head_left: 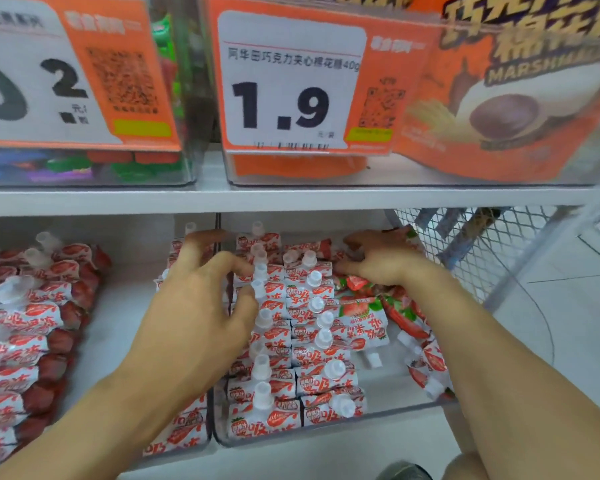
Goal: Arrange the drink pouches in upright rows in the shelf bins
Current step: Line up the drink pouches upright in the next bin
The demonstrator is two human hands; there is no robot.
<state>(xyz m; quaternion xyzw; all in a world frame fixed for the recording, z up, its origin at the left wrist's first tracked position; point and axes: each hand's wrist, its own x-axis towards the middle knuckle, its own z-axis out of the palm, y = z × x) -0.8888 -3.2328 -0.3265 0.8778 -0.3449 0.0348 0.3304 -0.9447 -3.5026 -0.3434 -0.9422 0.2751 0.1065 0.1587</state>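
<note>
under my spread left hand (201, 306) two pouch rows (291, 341) stand upright; my right hand (378, 259) grips loose pouches (364, 323) left to arrange.

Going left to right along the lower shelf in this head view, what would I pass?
Loose heap of red-and-white strawberry drink pouches → left hand → two upright rows of white-capped pouches in the clear plastic bin → upside-down strawberry pouch lying flat → right hand → wire mesh basket.
</note>
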